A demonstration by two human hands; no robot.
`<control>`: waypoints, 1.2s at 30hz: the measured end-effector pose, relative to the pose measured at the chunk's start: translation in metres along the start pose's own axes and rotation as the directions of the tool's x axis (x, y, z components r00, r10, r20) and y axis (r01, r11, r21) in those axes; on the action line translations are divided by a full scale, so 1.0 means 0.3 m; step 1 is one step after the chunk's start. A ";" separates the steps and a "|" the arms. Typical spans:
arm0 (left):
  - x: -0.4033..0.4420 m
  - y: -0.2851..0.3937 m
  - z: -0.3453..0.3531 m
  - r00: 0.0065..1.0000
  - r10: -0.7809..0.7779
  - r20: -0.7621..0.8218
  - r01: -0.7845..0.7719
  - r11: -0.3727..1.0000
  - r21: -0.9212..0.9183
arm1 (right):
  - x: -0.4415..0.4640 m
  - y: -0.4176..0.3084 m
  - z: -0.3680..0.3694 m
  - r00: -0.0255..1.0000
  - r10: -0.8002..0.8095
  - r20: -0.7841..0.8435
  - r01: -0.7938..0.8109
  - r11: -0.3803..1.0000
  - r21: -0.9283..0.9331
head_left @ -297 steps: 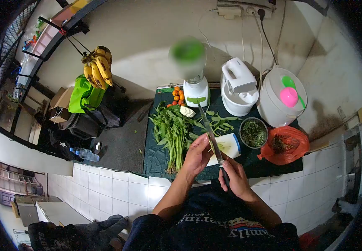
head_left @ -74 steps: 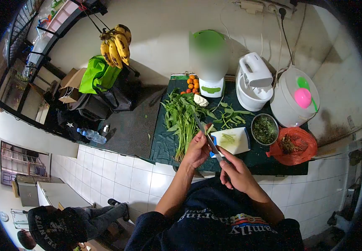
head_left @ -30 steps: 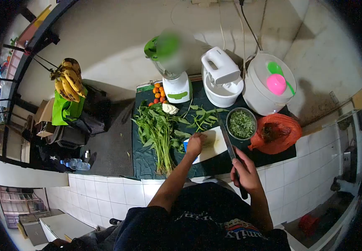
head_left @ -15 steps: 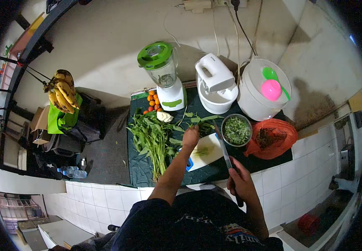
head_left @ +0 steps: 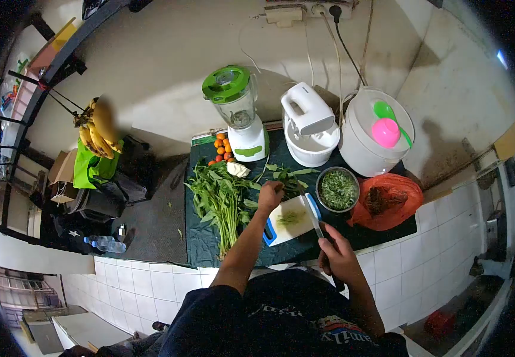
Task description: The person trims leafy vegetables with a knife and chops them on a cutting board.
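My right hand (head_left: 339,256) is wrapped round the dark handle of a kitchen knife (head_left: 312,213). Its long blade points away from me, over the right side of a white cutting board (head_left: 281,235) with blue edges. Small cut green pieces (head_left: 291,217) lie on the board. At the board's far left corner my left hand (head_left: 270,195) is closed, its fingertips against leafy green stems (head_left: 290,177) that look like water spinach; the exact grip is partly hidden. A big bunch of the same greens (head_left: 216,202) lies to the left. Right of the board stands a metal bowl (head_left: 358,193) of chopped greens.
Behind the board are a green-lidded blender (head_left: 247,140), a white stand mixer (head_left: 308,110) and a white bucket (head_left: 358,128) with pink and green utensils on top. Small orange fruits (head_left: 220,143) sit by the blender. An orange plastic bag (head_left: 409,202) lies right; bananas (head_left: 94,140) hang left.
The knife blade has shifted left, its tip now over the board's far side, farther from the bowl. My left hand stays closed by the stems. The whole view has moved slightly.
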State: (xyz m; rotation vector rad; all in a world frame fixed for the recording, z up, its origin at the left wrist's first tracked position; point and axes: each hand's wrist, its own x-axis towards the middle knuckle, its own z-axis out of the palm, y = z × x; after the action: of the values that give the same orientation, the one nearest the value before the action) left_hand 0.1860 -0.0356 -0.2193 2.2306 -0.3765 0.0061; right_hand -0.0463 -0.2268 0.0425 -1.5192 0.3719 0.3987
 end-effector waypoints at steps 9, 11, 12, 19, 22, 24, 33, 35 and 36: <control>-0.049 0.139 -0.103 0.978 -0.138 -0.159 0.096 0.964 -0.249 | 0.015 -0.015 0.024 1.000 0.020 0.008 -0.019 0.999 -0.033; -0.064 0.163 -0.128 0.983 -0.135 -0.123 0.066 0.891 -0.449 | 0.011 -0.031 0.032 1.000 0.000 0.013 0.001 1.000 -0.020; -0.075 0.175 -0.139 0.989 -0.123 -0.081 0.045 0.775 -0.630 | 0.010 -0.036 0.035 1.000 -0.015 0.015 0.015 1.000 -0.004; -0.287 0.527 -0.369 0.997 -0.066 0.050 0.075 0.458 -0.886 | -0.003 -0.077 0.084 0.965 -0.231 0.122 0.216 0.969 0.121; -0.346 0.601 -0.412 0.998 -0.058 0.000 0.018 0.317 -0.948 | -0.014 -0.096 0.114 0.941 -0.291 0.173 0.258 0.947 0.191; -0.374 0.632 -0.450 0.998 -0.013 0.066 0.067 0.295 -0.953 | -0.028 -0.113 0.130 0.931 -0.305 0.200 0.259 0.939 0.227; -0.419 0.666 -0.500 0.999 0.047 0.001 -0.012 0.268 -0.963 | -0.074 -0.137 0.159 0.885 -0.353 0.303 0.284 0.926 0.249; -0.419 0.654 -0.501 0.996 0.087 0.008 -0.020 0.313 -0.949 | -0.077 -0.138 0.158 0.886 -0.348 0.305 0.282 0.929 0.241; -0.417 0.658 -0.504 0.996 0.090 0.006 -0.023 0.312 -0.950 | -0.077 -0.140 0.158 0.888 -0.342 0.308 0.279 0.932 0.233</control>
State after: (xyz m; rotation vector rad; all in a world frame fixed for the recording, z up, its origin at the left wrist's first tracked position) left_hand 0.0318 -0.0040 0.0103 0.9810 -0.3497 -0.2035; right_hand -0.0475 -0.1805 0.0913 -1.2708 -0.1132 0.3551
